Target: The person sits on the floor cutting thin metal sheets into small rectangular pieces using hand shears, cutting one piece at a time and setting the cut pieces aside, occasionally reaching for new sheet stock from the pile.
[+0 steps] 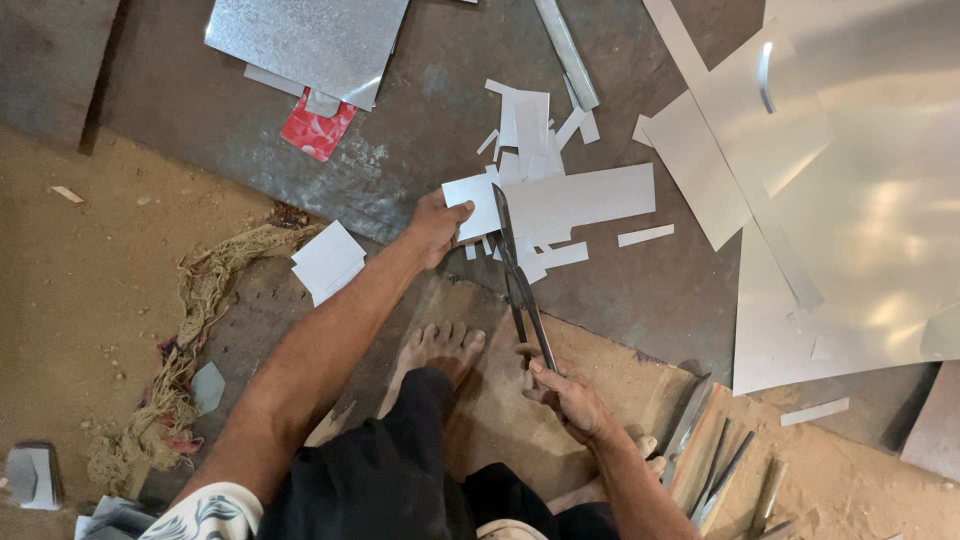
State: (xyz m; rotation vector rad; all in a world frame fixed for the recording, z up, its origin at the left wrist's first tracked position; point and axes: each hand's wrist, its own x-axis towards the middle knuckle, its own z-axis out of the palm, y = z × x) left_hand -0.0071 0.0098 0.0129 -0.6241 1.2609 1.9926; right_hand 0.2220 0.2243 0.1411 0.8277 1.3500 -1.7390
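My left hand (437, 226) grips the left end of a long shiny metal strip (580, 197) lying on a dark floor plate. My right hand (566, 393) is closed around the handles of long metal shears (516, 275). The shears' blades reach up across the strip just right of my left hand. My bare foot (437, 352) rests on the ground between the two arms.
Several small metal offcuts (530, 125) lie above the strip. Large metal sheets (850, 230) fill the right side, another sheet (305, 40) is at top left over a red scrap (317, 128). Stacked cut pieces (328, 262), a rag (190, 340), and hand tools (715, 460) lie around.
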